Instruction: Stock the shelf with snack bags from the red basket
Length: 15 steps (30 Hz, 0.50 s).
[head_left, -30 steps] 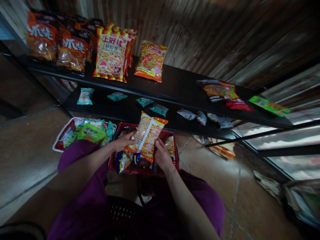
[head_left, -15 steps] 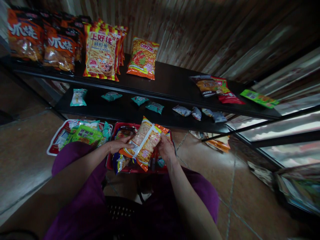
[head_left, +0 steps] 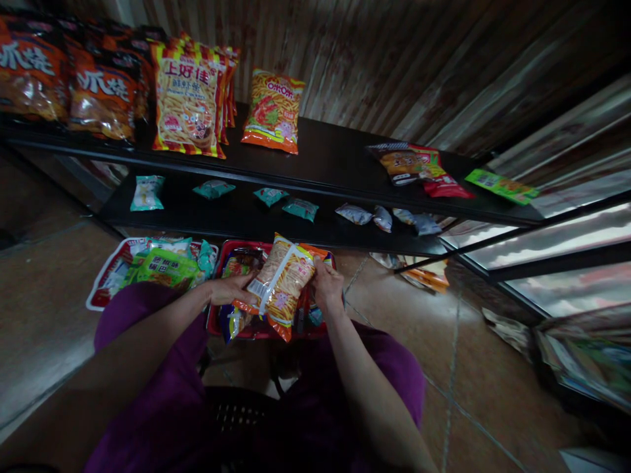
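Note:
Between my hands is an orange and yellow snack bag (head_left: 287, 279), its back seam and barcode facing up, tilted above a red basket (head_left: 213, 322). My left hand (head_left: 234, 289) grips its left edge, thumb on top of the wrapper. On the other side my right hand (head_left: 326, 284) pinches the upper right edge, with part of another orange wrapper showing beside those fingers. More packets lie in the basket under the bag, among them a blue and yellow packet (head_left: 234, 322). A bag with a similar design (head_left: 274, 110) stands on the upper shelf.
The black upper shelf (head_left: 330, 151) holds black-and-orange bags (head_left: 103, 95), prawn cracker bags (head_left: 190, 98) and flat packets at right. Small teal packets (head_left: 300, 209) and silvery ones lie on the lower shelf (head_left: 315, 236). A white-rimmed basket (head_left: 93, 295) of green packets sits left of my knee.
The whole view has shifted slightly, so the shelf goods appear further left. Both hands keep hold of the bag, which has turned a little.

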### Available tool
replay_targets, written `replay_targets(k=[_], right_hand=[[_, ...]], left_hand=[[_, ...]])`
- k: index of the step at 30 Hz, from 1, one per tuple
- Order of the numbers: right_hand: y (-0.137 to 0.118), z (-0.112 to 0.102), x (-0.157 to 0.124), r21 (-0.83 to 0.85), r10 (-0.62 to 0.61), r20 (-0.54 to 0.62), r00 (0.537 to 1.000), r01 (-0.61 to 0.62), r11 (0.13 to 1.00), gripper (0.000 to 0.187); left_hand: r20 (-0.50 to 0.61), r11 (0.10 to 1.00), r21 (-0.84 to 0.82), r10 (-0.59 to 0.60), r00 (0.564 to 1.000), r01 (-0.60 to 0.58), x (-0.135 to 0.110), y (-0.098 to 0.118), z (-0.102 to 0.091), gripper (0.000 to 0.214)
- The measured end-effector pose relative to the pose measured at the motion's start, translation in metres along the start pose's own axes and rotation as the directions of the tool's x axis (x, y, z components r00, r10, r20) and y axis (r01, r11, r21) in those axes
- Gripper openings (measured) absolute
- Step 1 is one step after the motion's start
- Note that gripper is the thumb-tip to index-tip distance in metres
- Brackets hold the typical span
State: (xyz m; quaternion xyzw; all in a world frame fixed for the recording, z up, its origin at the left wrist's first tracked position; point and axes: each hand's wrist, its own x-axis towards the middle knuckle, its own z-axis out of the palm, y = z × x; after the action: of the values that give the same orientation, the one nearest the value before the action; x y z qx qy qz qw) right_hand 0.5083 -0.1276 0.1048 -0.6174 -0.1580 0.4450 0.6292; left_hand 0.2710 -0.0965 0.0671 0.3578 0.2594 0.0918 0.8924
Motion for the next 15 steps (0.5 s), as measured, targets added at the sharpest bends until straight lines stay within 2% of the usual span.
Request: replay_targets(k=[4,10,15], right_hand=[[-0.004,0.000,-0.003,-0.048,-0.021,0.022,1.000,0.022,0.999,0.033],[-0.002,-0.002,-0.006,-0.095,0.006,0.185,0.983,0.012,0.995,0.031],[0.009,0.000,-0.012,-0.094,0.157,0.315,0.936,-0.134,0.986,0.043]], left_hand=[[0.007,0.999,-0.022,-0.033,0.999,0.033,-0.001,-0.002,-0.004,0.062],[-0.034,0.997,-0.062,0.034,0.999,-0.036,-0.002,-0.003,-0.005,0.048],[-0.085,0.992,-0.098,0.073,0.994,-0.081,-0.001,-0.004,-0.006,0.053]])
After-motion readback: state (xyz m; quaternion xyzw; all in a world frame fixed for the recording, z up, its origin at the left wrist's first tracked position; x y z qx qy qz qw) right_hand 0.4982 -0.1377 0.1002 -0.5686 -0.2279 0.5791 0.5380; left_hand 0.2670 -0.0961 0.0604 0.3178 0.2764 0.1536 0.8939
